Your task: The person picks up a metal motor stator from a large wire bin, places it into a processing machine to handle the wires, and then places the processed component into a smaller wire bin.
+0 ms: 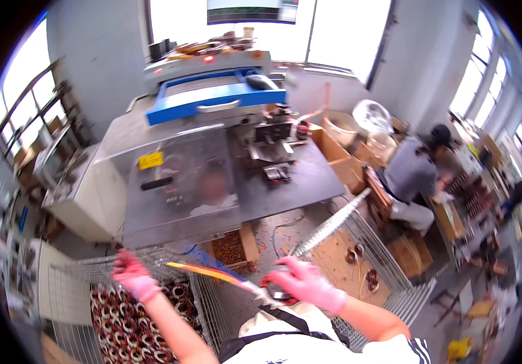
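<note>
My right hand (309,285), in a pink glove, grips a ring-shaped motor stator (282,295) close to my body. Yellow, red and blue lead wires (209,271) run from the stator out to the left, with whitish sleeving near the ring. My left hand (134,276), also gloved in pink, is raised over the near edge of the workbench, above a wire basket (212,309). Motion smears its fingers, so their grip cannot be made out. Many wound stators (136,324) fill that basket.
A workbench (291,191) carries a clear plastic guard (182,182) and a small machine (270,142). A second wire basket (388,252) at right holds several stators on cardboard. A cardboard box (249,242) stands under the bench. Another person (409,173) sits at right.
</note>
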Tool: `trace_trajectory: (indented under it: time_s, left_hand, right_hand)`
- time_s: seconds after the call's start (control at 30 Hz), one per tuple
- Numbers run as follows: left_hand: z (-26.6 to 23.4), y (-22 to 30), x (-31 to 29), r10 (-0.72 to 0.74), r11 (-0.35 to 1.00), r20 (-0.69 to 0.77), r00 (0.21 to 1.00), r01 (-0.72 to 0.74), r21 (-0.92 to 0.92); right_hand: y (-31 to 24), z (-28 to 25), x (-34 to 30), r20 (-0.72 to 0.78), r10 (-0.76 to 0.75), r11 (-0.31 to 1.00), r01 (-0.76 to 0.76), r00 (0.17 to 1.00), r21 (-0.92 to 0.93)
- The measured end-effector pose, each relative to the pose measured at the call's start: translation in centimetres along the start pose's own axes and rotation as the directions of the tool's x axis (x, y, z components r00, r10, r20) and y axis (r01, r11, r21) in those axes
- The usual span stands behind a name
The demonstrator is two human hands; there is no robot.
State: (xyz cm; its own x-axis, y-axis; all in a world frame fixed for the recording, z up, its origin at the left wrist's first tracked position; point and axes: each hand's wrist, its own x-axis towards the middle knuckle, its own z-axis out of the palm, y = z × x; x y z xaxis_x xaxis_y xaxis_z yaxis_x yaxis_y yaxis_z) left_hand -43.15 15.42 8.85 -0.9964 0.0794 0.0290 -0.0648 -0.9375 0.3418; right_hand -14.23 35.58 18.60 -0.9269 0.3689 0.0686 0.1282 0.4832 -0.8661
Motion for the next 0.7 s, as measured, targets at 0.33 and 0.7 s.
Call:
trace_trajectory:
  time_s: [0.33, 0.7]
  left_hand:
    - [-0.7, -3.9, -4.8, -0.619, -0.047, -0.166, 0.768, 0.175, 0.983]
    - [16.7, -25.7, 1.6, -0.322, 0.629, -0.144, 0.935, 0.326, 0.706]
  right_hand:
    - [5.4, -5.6, 11.2, -0.057, 0.193, 0.976, -0.186, 0.98, 0.111]
    - [16.0, -17.0, 22.2, 0.041, -0.009, 0.998, 0.011, 0.999, -0.059]
